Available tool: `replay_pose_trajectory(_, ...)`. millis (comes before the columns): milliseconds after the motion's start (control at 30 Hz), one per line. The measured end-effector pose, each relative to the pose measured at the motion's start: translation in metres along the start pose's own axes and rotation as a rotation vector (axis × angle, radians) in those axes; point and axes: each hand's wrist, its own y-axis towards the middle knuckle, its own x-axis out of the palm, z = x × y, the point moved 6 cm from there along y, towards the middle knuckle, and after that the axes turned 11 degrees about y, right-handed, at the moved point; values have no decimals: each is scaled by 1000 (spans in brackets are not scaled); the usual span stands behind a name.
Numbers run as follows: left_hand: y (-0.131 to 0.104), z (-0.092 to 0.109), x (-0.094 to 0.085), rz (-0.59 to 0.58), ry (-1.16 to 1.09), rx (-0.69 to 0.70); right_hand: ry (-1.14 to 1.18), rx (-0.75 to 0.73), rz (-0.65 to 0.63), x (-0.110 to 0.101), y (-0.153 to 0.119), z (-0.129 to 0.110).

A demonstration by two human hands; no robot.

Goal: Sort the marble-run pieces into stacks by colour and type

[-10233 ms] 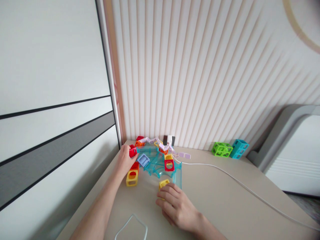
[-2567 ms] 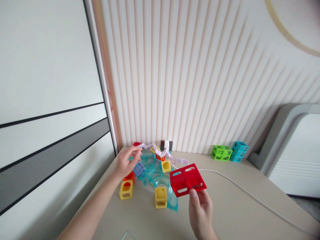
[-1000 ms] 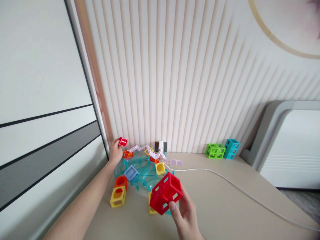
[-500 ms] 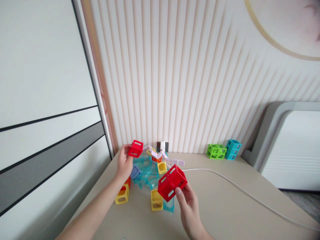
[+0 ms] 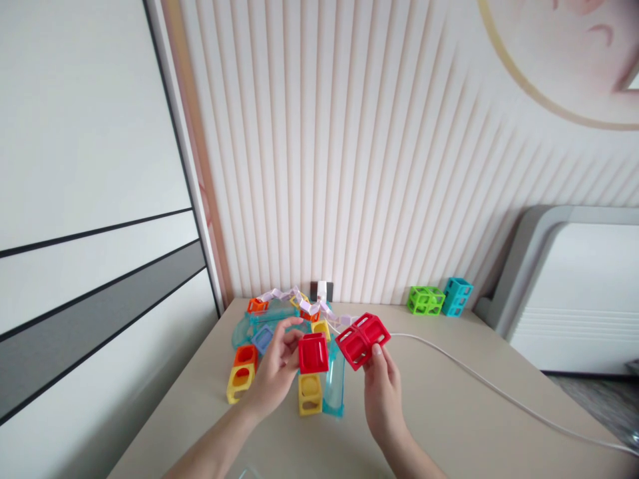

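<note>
My left hand (image 5: pixel 280 364) grips a single red cube block (image 5: pixel 313 353) by its left side, above the pile of toy pieces. In my right hand (image 5: pixel 382 392) is a red double block (image 5: pixel 363 340), tilted, with the thumb on its lower edge. The two red pieces are close together with a gap between them. Below the single cube stands a yellow block (image 5: pixel 310 395), beside a clear teal track piece (image 5: pixel 334 382). An orange block (image 5: pixel 245 357) and another yellow block (image 5: pixel 240 382) lie left of my left hand.
Teal track pieces, a blue block (image 5: pixel 262 339) and a pale purple chain (image 5: pixel 309 308) lie toward the wall. Green blocks (image 5: pixel 426 301) and blue blocks (image 5: pixel 457 297) stand at the back right. A white cable (image 5: pixel 464 363) crosses the table (image 5: pixel 449 412).
My left hand has moved right and down with the red cube, nearer to the double block. My right hand has shifted slightly right and up, and its block has turned.
</note>
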Motion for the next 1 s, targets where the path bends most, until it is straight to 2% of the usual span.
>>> replay_pose_trajectory(200,-17,-25,26,-200,-6,-75,115,36,67,4,4,-3)
replay_pose_trajectory(367,-24,-40,42,-289,-113,-117,71,59,24,9,1,-7)
replay_pose_trajectory(700,-24,-36,43,-262,-164,-147,-80,118,-109,15,-6,-4)
replay_pose_trajectory(1000,-24,-37,41,-221,-73,-111,-127,116,-185,15,-9,1)
